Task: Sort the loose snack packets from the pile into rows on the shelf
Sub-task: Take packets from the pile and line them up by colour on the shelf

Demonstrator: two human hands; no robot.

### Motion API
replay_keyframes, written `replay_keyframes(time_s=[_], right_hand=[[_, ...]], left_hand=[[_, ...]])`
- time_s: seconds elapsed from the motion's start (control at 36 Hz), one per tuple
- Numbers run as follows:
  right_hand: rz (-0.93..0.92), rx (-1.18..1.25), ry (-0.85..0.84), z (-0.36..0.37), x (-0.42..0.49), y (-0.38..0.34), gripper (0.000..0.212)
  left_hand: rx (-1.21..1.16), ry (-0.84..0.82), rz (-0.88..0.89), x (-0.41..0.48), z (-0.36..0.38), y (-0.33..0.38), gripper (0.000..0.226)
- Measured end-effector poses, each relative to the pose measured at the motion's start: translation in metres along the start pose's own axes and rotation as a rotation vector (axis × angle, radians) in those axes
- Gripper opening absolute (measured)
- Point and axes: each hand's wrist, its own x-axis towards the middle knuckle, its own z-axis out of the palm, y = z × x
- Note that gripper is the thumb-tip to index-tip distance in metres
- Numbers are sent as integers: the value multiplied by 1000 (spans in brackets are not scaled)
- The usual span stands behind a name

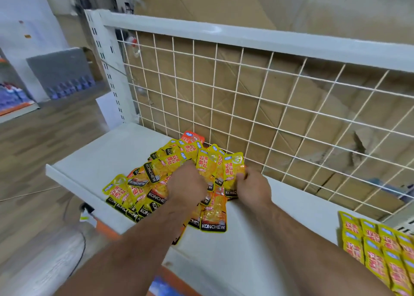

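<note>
Leftmost, the white shelf (89, 159) carries the pile (136, 192) of snack packets, which sprawls from the front lip back toward the wire grid (246, 94), with the packets facing mixed ways. At the pile's right flank the left hand (186, 184), knuckles up and fingers curled under, grasps a bunch (172, 161) of packets fanned above it. Just beside it, the right hand (254, 187) pinches the lower part of one upright yellow packet (233, 170). Far right, well apart, the rows (380, 248) lie overlapped with print all one way. The step in hand appears to be gathering and squaring a handful. It likely goes best if the right hand draws packets singly and turns each to match the rows while the left steadies the stack. Slick foil may slip, and the orange packet (192, 137) at the back probably belongs apart.
</note>
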Motion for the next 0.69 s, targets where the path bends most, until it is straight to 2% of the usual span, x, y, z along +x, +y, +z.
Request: replay_keyframes(time_s=[0.08,0.17,0.25,0.31,0.39,0.47,0.61,0.69], right_hand=[[79,154,-2,-13,-6,0,18],[142,344,-6,-24,-8,5,30],[158,505,-81,-31,-15,13,36],[134,572,-129,-36,-22,19,41],[57,577,-184,-52,-37,27,39],[6,567,-235,-66,-51,41,39],[-20,463,-256,-84,-74,78,31],[5,487,-250,-91,-87,98,33]], left_hand=[[-75,12,-26,-3,-6,2,8],[-210,32,-91,-12,-12,7,11],[-325,75,-128,-23,-14,13,14],[-377,85,-160,-33,-11,18,8],[-471,96,-233,-53,-3,28,19],[-525,65,-250,-80,4,39,19],[-680,-7,-293,-132,21,55,27],[-730,-45,-317,-157,30,64,24]])
